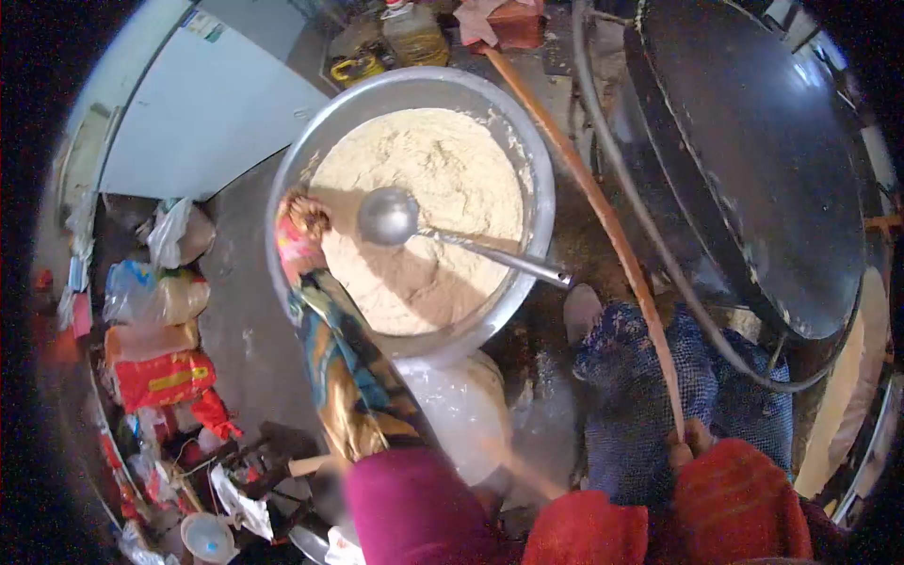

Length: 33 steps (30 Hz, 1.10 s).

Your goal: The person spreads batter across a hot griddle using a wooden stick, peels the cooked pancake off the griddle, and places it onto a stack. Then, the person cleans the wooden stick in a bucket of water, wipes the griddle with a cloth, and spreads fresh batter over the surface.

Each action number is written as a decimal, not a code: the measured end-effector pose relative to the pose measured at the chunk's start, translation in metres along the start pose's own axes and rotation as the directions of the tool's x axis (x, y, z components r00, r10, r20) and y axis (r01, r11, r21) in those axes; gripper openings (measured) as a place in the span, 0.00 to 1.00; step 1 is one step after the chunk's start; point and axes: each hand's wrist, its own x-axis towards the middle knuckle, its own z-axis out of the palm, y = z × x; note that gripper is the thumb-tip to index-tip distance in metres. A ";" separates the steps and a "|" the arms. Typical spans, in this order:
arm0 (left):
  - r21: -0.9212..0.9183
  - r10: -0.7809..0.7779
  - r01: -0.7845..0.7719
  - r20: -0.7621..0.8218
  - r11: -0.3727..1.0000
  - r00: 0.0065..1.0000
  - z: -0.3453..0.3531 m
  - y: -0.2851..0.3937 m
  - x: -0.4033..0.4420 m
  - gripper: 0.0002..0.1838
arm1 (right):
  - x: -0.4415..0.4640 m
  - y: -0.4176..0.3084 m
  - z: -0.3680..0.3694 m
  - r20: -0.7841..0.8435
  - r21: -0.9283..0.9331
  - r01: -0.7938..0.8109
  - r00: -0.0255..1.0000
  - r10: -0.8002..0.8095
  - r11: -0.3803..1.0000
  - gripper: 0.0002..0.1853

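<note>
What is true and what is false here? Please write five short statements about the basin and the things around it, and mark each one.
1. The ladle lies in the basin. True.
2. The left grip holds the ladle. False: it is at the basin's left side, apart from the ladle.
3. The right grip holds the stick. True.
4. The mix is black. False: it is pale.
5. The pan is right of the basin. True.

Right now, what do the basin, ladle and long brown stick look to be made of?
Basin: metal, smooth silvery finish with bright rim glints; steel or aluminium, can't tell.
Ladle: likely metal too, grey bowl, shiny highlights along the handle.
Stick: probably wood, matte, judging by its brown colour and slightly irregular outline.
</note>
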 end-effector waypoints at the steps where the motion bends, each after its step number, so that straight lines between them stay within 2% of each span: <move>1: 0.078 -0.016 0.017 -0.020 0.997 1.000 0.010 -0.005 0.026 0.14 | 0.002 0.000 0.004 0.000 0.008 -0.014 1.000 0.014 1.000 0.09; 3: 0.169 0.049 -0.056 0.042 0.984 0.998 0.005 -0.038 0.079 0.14 | 0.004 0.005 0.006 0.004 0.023 -0.030 1.000 0.030 0.999 0.09; 5: 0.024 -0.014 0.017 -0.134 1.000 0.991 0.053 -0.054 0.092 0.10 | 0.005 0.008 0.004 0.004 0.028 -0.038 0.999 0.038 0.999 0.09; 6: 0.081 0.040 -0.029 -0.140 0.996 0.989 0.062 -0.069 0.107 0.10 | 0.004 0.011 0.006 0.008 0.034 -0.050 0.999 0.049 0.998 0.09; 7: 0.085 0.017 -0.016 -0.014 0.996 1.000 0.086 -0.076 0.105 0.12 | 0.004 0.014 0.006 0.013 0.036 -0.056 0.998 0.055 0.998 0.09; 8: 0.236 0.129 -0.133 0.034 0.963 0.991 0.121 -0.083 0.085 0.11 | 0.004 0.016 0.005 0.015 0.037 -0.063 0.998 0.063 0.997 0.09; 9: 0.195 0.086 -0.118 0.165 0.974 0.983 0.138 -0.092 0.087 0.10 | 0.004 0.016 0.002 0.018 0.038 -0.068 0.998 0.068 0.997 0.09; 10: 0.410 0.010 -0.087 0.184 0.908 0.983 0.156 -0.101 0.090 0.11 | 0.002 0.017 0.001 0.018 0.046 -0.069 0.998 0.068 0.997 0.09; 11: 0.361 -0.222 0.095 0.331 0.928 0.917 0.205 -0.087 0.035 0.13 | 0.003 0.019 0.002 0.019 0.049 -0.073 0.997 0.072 0.996 0.09; 12: 0.397 -0.513 0.360 0.401 0.844 0.759 0.231 -0.086 0.013 0.17 | 0.002 0.022 0.003 0.020 0.058 -0.079 0.997 0.078 0.995 0.09; 13: 0.358 -0.226 -0.009 0.609 0.934 0.761 0.254 -0.108 -0.024 0.18 | 0.002 0.023 0.003 0.022 0.075 -0.090 0.996 0.088 0.993 0.09; 15: 0.621 -0.382 -0.156 0.640 0.768 0.667 0.278 -0.181 -0.033 0.25 | 0.001 0.033 0.005 0.084 0.174 -0.168 0.984 0.156 0.970 0.11; 16: 0.471 -0.384 0.064 0.624 0.880 0.681 0.279 -0.188 -0.051 0.30 | 0.000 0.043 0.005 0.142 0.247 -0.238 0.968 0.208 0.939 0.13; 17: 0.276 -0.385 0.270 0.607 0.922 0.695 0.281 -0.193 -0.069 0.36 | 0.009 0.019 0.007 -0.142 0.002 0.081 0.987 -0.080 0.997 0.11; 19: 0.296 -0.449 0.354 0.374 0.887 0.812 0.275 -0.155 -0.119 0.35 | 0.010 0.013 0.010 -0.343 -0.303 0.298 0.852 -0.396 0.905 0.10; 21: 0.279 -0.319 0.217 0.402 0.936 0.858 0.251 -0.143 -0.132 0.32 | 0.001 0.041 0.014 -0.301 -0.045 0.252 0.919 -0.254 0.967 0.11; 22: 0.225 -0.291 0.219 0.372 0.949 0.881 0.242 -0.130 -0.146 0.33 | -0.002 0.053 0.014 -0.265 0.081 0.220 0.945 -0.191 0.972 0.11; 23: 0.337 -0.238 0.121 0.332 0.934 0.913 0.233 -0.112 -0.157 0.34 | -0.008 0.067 0.017 -0.221 0.208 0.179 0.966 -0.132 0.961 0.11; 24: 0.328 -0.204 0.114 0.255 0.938 0.945 0.222 -0.103 -0.166 0.31 | -0.010 0.066 0.015 -0.169 0.330 0.138 0.982 -0.086 0.934 0.11; 25: 0.321 -0.161 0.098 0.173 0.942 0.972 0.211 -0.094 -0.172 0.29 | -0.014 0.062 0.011 -0.162 0.339 0.140 0.983 -0.089 0.930 0.11; 27: 0.298 -0.195 0.147 0.137 0.943 0.971 0.185 -0.078 -0.163 0.26 | -0.015 0.022 -0.005 -0.020 0.449 -0.059 0.997 0.076 0.891 0.12; 28: 0.317 -0.227 0.184 0.106 0.930 0.968 0.185 -0.071 -0.164 0.21 | -0.016 0.011 -0.009 -0.010 0.447 -0.059 0.997 0.071 0.893 0.12; 29: 0.415 -0.263 0.204 0.091 0.887 0.960 0.191 -0.067 -0.167 0.25 | -0.017 0.002 -0.012 0.028 0.552 -0.090 0.996 0.090 0.829 0.13; 31: 0.580 -0.222 0.084 0.170 0.810 0.960 0.203 -0.090 -0.177 0.31 | -0.015 0.001 -0.016 0.058 0.642 -0.109 0.994 0.093 0.759 0.14; 32: 0.842 -0.264 -0.010 0.181 0.540 0.947 0.206 -0.111 -0.173 0.34 | -0.011 0.008 -0.016 -0.027 0.479 0.058 0.998 -0.051 0.876 0.15; 33: 0.975 -0.309 -0.115 0.171 0.191 0.935 0.209 -0.132 -0.167 0.37 | -0.009 0.012 -0.015 -0.082 0.286 0.219 0.976 -0.204 0.933 0.16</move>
